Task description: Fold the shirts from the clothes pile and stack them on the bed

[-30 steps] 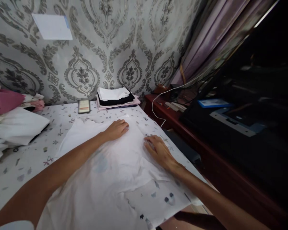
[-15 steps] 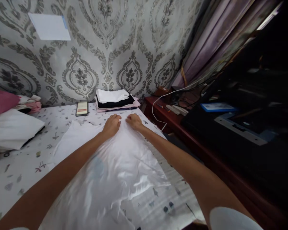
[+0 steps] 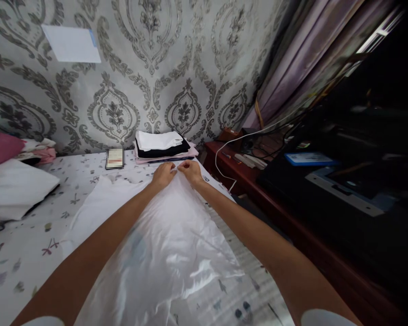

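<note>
A thin white garment [image 3: 170, 235] spreads over the patterned bed sheet, its top drawn up to a peak between my two hands. My left hand [image 3: 163, 175] pinches the cloth at the peak's left side. Close beside it, my right hand [image 3: 190, 172] pinches the same cloth with thumb and forefinger. The fingertips of both hands nearly meet. More white cloth [image 3: 104, 199] lies flat to the left, partly behind my left forearm. Just beyond my hands sits a folded stack of clothes [image 3: 163, 147], with white on top, then black and pink.
A phone-like device [image 3: 114, 158] lies left of the stack. Heaped clothes [image 3: 17, 185] are at the far left. On the right is a dark red table [image 3: 238, 170] with a white cable and a black surface carrying a blue-edged item [image 3: 309, 158].
Both hands still hold the garment, and my right fingers have closed into a clearer pinch. The view has tilted slightly, so the background sits a little lower.
</note>
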### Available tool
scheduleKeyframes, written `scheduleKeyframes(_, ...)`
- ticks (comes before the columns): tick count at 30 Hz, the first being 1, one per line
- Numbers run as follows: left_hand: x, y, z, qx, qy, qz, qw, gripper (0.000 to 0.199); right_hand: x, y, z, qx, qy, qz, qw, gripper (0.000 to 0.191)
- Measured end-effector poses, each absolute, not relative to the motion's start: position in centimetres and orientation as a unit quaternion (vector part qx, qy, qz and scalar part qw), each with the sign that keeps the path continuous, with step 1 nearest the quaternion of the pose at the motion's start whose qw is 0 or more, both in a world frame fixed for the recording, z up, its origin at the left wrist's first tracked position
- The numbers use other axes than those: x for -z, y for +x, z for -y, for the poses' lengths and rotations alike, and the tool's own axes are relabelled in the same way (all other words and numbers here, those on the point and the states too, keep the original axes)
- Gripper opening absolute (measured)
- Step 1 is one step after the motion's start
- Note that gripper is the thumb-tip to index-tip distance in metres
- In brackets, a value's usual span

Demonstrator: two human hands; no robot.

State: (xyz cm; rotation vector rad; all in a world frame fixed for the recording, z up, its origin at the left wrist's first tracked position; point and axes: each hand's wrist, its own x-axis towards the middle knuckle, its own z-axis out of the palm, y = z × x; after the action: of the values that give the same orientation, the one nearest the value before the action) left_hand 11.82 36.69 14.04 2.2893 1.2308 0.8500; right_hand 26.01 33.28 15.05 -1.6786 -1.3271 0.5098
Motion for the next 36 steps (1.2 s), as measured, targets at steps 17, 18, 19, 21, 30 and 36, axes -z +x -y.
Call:
scheduleKeyframes(17, -16.0, 11.3, -39.7, -0.458, 0.704, -0.42, 0.343, 0.006, -18.3, 26.7, -11.1, -0.547, -0.617, 0.481, 0.297, 0.035)
scheduleKeyframes(18, -15.8, 11.3, -39.8, -0.463, 0.698, -0.422, 0.348, 0.005, -18.5, 26.8, -9.2, -0.566, -0.615, 0.471, 0.282, 0.037)
scheduleKeyframes(19, -15.6, 11.4, -39.8, -0.467, 0.692, -0.42, 0.355, 0.005, -18.5, 27.0, -7.6, -0.58, -0.614, 0.458, 0.276, 0.04)
scheduleKeyframes(21, -15.2, 11.5, -39.7, -0.474, 0.685, -0.41, 0.372, 0.005, -18.3, 27.4, -5.1, -0.581, -0.623, 0.438, 0.286, 0.047)
scheduleKeyframes(30, -13.7, 12.4, -38.2, -0.495, 0.65, -0.355, 0.455, 0.008, -21.9, 25.3, -0.5, -0.194, -0.611, 0.659, 0.394, 0.036)
scheduleKeyframes(36, -13.1, 12.2, -37.6, -0.487, 0.589, -0.348, 0.543, 0.024, -22.1, 19.7, -2.3, 0.012, -0.452, 0.816, 0.36, 0.026)
